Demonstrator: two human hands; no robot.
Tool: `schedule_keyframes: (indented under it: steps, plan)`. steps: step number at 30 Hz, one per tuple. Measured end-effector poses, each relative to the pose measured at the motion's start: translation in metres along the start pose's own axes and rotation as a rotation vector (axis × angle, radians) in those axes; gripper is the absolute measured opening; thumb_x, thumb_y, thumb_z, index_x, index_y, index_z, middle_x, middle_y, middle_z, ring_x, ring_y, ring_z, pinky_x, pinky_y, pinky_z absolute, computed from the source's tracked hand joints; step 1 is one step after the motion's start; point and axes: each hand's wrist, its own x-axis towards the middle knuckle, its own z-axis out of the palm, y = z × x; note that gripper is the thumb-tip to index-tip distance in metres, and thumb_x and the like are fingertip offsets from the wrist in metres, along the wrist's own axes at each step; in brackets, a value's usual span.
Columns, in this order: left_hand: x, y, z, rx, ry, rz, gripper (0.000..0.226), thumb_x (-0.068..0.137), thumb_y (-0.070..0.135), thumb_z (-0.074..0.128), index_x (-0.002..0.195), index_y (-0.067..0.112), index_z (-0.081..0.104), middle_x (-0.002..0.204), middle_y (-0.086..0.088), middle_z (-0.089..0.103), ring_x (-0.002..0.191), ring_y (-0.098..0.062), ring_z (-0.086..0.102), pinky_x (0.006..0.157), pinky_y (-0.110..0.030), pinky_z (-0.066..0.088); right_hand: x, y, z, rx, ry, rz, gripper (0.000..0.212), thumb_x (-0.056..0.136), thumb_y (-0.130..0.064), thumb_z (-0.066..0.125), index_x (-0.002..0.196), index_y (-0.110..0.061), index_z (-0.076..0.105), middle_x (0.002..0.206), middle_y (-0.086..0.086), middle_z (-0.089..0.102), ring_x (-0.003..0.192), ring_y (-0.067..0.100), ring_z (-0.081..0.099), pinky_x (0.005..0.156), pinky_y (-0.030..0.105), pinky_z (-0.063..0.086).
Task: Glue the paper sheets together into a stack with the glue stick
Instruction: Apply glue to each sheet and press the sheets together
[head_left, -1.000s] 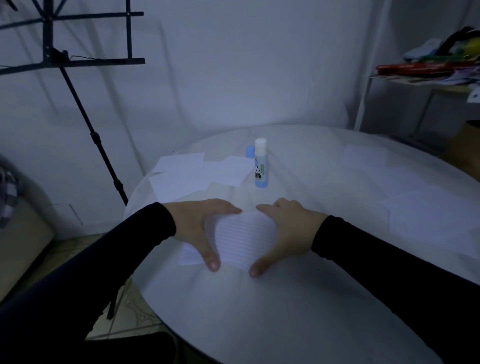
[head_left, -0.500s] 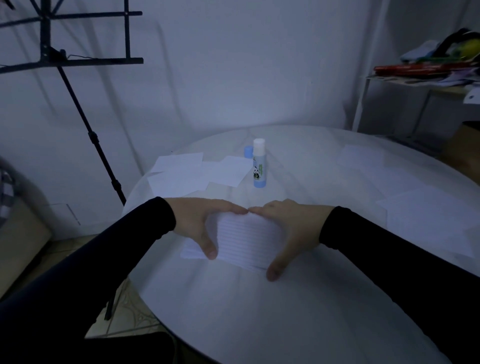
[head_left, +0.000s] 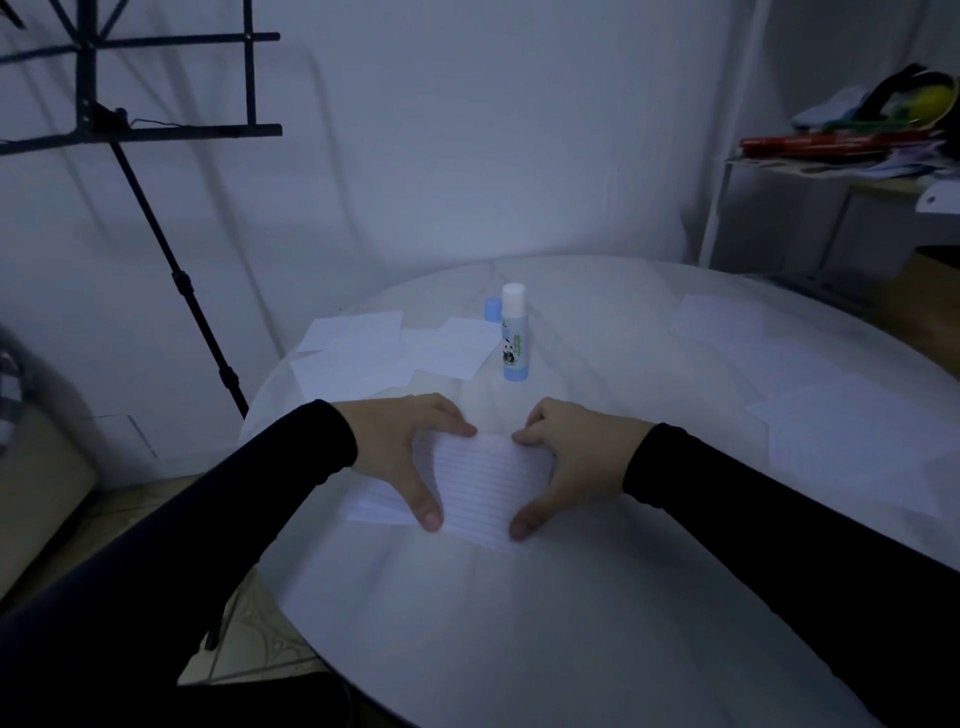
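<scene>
Paper stack (head_left: 485, 486) sits near the front of the round white table (head_left: 519, 623), lined sheet on top, with a few lower sheets poking out to the left from underneath. Both hands are on it. The left hand (head_left: 400, 447) frames the left side, fingers spread and fairly straight, fingertips pressing on the far edge, thumb laid down across the near-left part of the top sheet. The right hand (head_left: 571, 457) mirrors it on the right side, fingers bent at the far-right corner with the tips touching the paper, thumb stretched down to the near-right corner. Neither hand wraps around anything; they press and square the sheets flat against the table.

Farther back, dead centre, the glue stick (head_left: 513, 332) stands upright with its white tip exposed, well apart from the stack. Its blue cap (head_left: 493, 308) stands just behind it to the left. Loose sheets (head_left: 395, 351) lie overlapping on the far left of the table, one corner reaching close to the glue stick. More sheets (head_left: 857, 441) lie flat on the right side.

Off the table, a black music stand (head_left: 171, 130) rises at the far left, and a cluttered shelf (head_left: 857, 156) sits at the far right against the wall.
</scene>
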Motion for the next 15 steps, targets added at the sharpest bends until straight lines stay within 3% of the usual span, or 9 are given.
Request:
schedule_keyframes:
  steps: [4, 7, 8, 11, 15]
  plan:
    - [-0.002, -0.01, -0.003, 0.012, -0.027, -0.044, 0.121, 0.026, 0.072, 0.076, 0.138, 0.047, 0.037, 0.138, 0.029, 0.024, 0.135, -0.002, 0.023, 0.118, -0.032, 0.016, 0.008, 0.001, 0.005, 0.044, 0.03, 0.02, 0.089, 0.058, -0.076, 0.067, 0.126, -0.022, 0.048, 0.121, -0.001, 0.038, 0.117, 0.016, 0.038, 0.104, 0.037, 0.037]
    - [-0.003, -0.009, -0.006, -0.069, 0.073, -0.04, 0.107, 0.033, 0.079, 0.071, 0.132, 0.052, 0.042, 0.138, 0.028, 0.034, 0.132, 0.001, 0.029, 0.115, -0.029, 0.022, 0.019, 0.012, 0.0, 0.248, 0.216, 0.05, 0.061, 0.061, -0.074, 0.066, 0.103, -0.031, 0.054, 0.098, -0.005, 0.043, 0.086, 0.007, 0.043, 0.089, 0.027, 0.038]
    - [-0.001, -0.007, -0.009, -0.111, 0.143, -0.032, 0.096, 0.04, 0.08, 0.069, 0.128, 0.052, 0.046, 0.135, 0.026, 0.04, 0.129, 0.001, 0.035, 0.111, -0.026, 0.027, 0.025, 0.016, -0.004, 0.349, 0.327, 0.085, 0.06, 0.065, -0.067, 0.07, 0.108, -0.029, 0.055, 0.101, -0.004, 0.047, 0.084, 0.007, 0.044, 0.085, 0.026, 0.038]
    - [0.019, -0.006, -0.018, -0.151, 0.382, -0.047, 0.061, 0.072, 0.062, 0.07, 0.126, 0.039, 0.054, 0.13, 0.017, 0.049, 0.122, -0.006, 0.046, 0.099, -0.021, 0.034, 0.046, 0.028, -0.014, 0.546, 0.595, 0.208, 0.073, 0.072, -0.048, 0.075, 0.131, -0.016, 0.047, 0.121, 0.004, 0.052, 0.098, 0.012, 0.05, 0.085, 0.024, 0.039]
    - [0.065, -0.017, -0.029, -0.076, 0.514, -0.172, 0.05, 0.088, 0.046, 0.061, 0.133, 0.024, 0.053, 0.143, 0.001, 0.045, 0.129, -0.017, 0.043, 0.106, -0.026, 0.03, 0.077, 0.033, -0.016, 0.801, 0.68, 0.265, 0.078, 0.073, -0.039, 0.077, 0.139, -0.015, 0.041, 0.132, 0.003, 0.053, 0.114, 0.017, 0.053, 0.09, 0.025, 0.042]
